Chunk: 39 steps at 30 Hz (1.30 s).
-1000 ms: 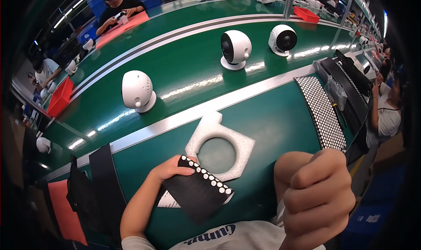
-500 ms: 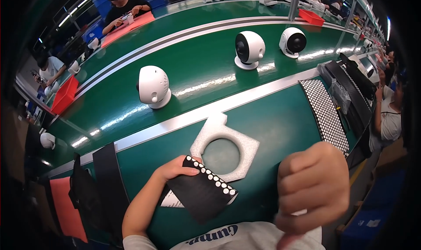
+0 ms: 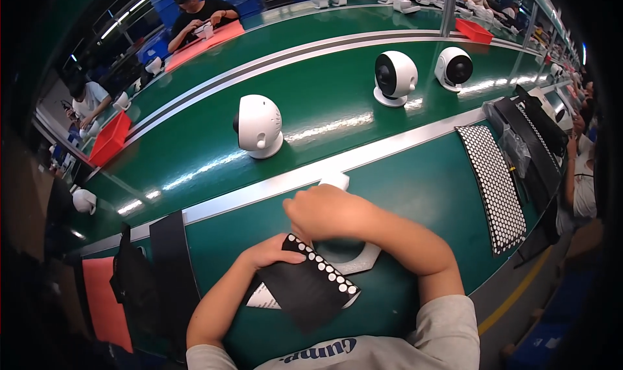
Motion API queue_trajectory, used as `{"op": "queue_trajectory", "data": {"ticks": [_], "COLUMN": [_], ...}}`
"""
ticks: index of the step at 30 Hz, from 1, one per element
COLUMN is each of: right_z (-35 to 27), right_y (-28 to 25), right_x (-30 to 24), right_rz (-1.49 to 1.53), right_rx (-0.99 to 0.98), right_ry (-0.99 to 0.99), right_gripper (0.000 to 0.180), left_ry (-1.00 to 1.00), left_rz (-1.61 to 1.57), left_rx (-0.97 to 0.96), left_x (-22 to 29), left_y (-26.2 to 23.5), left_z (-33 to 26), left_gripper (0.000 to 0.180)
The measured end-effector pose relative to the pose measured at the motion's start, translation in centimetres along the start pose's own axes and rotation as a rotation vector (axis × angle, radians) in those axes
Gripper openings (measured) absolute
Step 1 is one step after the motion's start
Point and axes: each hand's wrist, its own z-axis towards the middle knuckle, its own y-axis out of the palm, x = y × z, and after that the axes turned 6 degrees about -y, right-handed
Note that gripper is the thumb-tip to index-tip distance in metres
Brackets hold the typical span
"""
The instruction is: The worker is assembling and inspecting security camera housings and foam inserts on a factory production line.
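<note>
Left hand [image 3: 276, 252] clamped on a black sheet [image 3: 302, 289] with white dots, over the worktop [image 3: 402, 188]; right hand [image 3: 318, 212] just beside, fingers curled, grip unclear, above a white foam ring [image 3: 360, 261]. Beyond, a red bin [image 3: 111, 140], contents indistinct from here.

view: from your head, left one of two side-by-side fisheye cameras | faces: down and forward across your worktable [image 3: 415, 185] | near: your left hand [image 3: 271, 252] and right hand [image 3: 326, 212], close below | far: green belt [image 3: 324, 94], beyond the worktable's edge | frame: upright, unmirrored, straight edges bending toward rim
</note>
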Motion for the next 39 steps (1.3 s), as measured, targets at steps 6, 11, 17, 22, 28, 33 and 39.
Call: {"op": "queue_trajectory", "data": {"ticks": [6,11,17,22,28,33,39], "right_z": [3.5,4.4,5.5,6.0,6.8,7.4,7.6], "right_y": [3.9,5.8,6.3,6.1,6.2,6.2,6.0], "right_x": [1.6,0.6,0.3,-0.5,-1.2,-1.7,-2.0], "right_rz": [-0.079,-0.257,-0.271,-0.288,-0.297,-0.289,-0.286], "right_rx": [0.060,0.191,0.215,0.225,0.218,0.211,0.195], "right_ry": [0.115,0.088,0.105,0.092,0.099,0.112,0.105], "right_gripper": [0.018,0.015,0.014,0.013,0.013,0.012,0.011], "left_ry": [-0.038,0.002,0.011,0.019,0.017,0.010,0.029], "left_rz": [-0.057,-0.014,-0.003,-0.012,-0.030,-0.027,0.000], "left_rx": [-0.039,-0.033,-0.064,-0.071,-0.013,-0.031,-0.077], "left_x": [0.4,-0.1,-0.5,-0.4,-0.6,-0.9,-1.0], "left_y": [0.0,-0.8,-1.7,-1.9,-2.3,-2.8,-3.2], "left_z": [-0.3,-1.1,-1.7,-2.6,-3.4,-3.8,-4.2], "left_gripper": [0.024,0.030,0.030,0.028,0.026,0.027,0.027]}}
